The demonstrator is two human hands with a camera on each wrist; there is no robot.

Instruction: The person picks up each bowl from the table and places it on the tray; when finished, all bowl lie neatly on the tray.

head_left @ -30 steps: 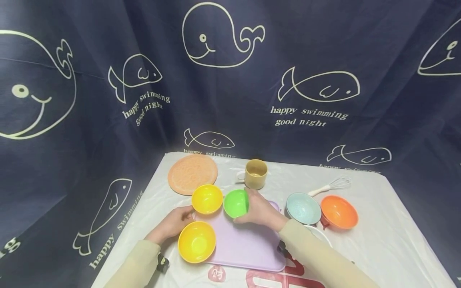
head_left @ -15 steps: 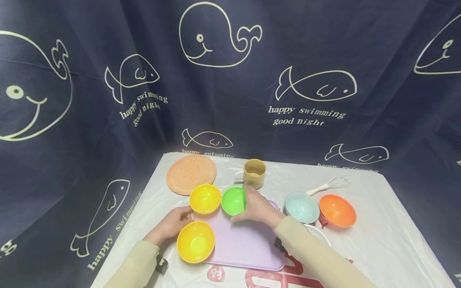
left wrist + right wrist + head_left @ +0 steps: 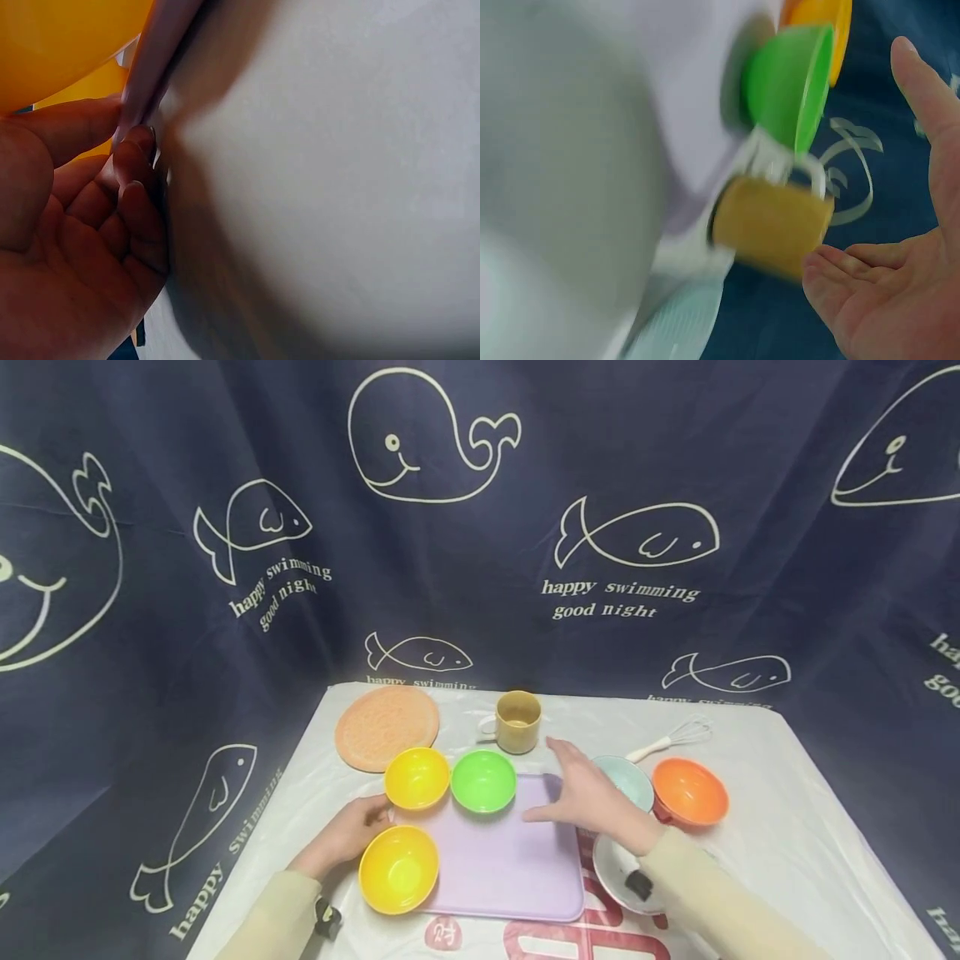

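My left hand pinches the left edge of a lilac tray; the left wrist view shows the thumb and curled fingers on either side of the rim. Two yellow bowls, one at the tray's back left corner and one at its front left, stand near this hand. Beside the back yellow bowl, a green bowl sits on the tray's back part. My right hand hovers over the tray's right side, fingers and thumb spread, holding nothing and apart from the green bowl.
A tan mug stands behind the tray, with an orange round board at back left. To the right are a light blue bowl, an orange bowl, a whisk and a white bowl, partly hidden by the right arm.
My right hand has let go of the green bowl and moved to the right, uncovering the bowl. The left hand stays at the tray's edge. The head view has shifted slightly.
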